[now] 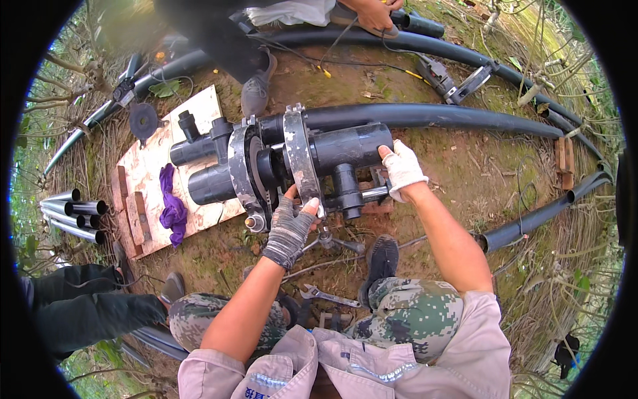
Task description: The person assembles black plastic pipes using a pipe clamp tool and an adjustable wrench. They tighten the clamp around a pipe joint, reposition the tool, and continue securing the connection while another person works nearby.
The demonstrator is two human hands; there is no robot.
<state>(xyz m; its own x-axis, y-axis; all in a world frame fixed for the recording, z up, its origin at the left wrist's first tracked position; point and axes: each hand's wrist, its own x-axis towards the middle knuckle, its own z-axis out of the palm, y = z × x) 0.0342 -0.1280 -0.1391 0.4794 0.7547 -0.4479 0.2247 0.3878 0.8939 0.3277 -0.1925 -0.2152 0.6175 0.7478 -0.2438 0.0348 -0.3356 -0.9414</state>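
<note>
A pipe-welding clamp with two scuffed metal rings sits in front of me. My left hand (pixel 290 229), in a grey striped glove, grips the lower edge of the right clamp ring (pixel 296 143), thumb and index finger on either side. My right hand (pixel 403 169), in a white glove, closes on the open end of a black tee fitting (pixel 352 147), thumb on its rim; the other fingers are partly hidden. The left ring (pixel 240 166) holds another black pipe piece (pixel 211 184). Between the rings shows a short black pipe end (pixel 269 166).
Long black pipes (pixel 452 116) run behind the clamp. A board (pixel 143 166) carries a purple cloth (pixel 174 206) and fittings. An adjustable wrench (pixel 329 296) lies between my feet. A heating plate (pixel 143 121) and another tool (pixel 458 83) stand farther off. Other people's legs (pixel 100 309) are close by.
</note>
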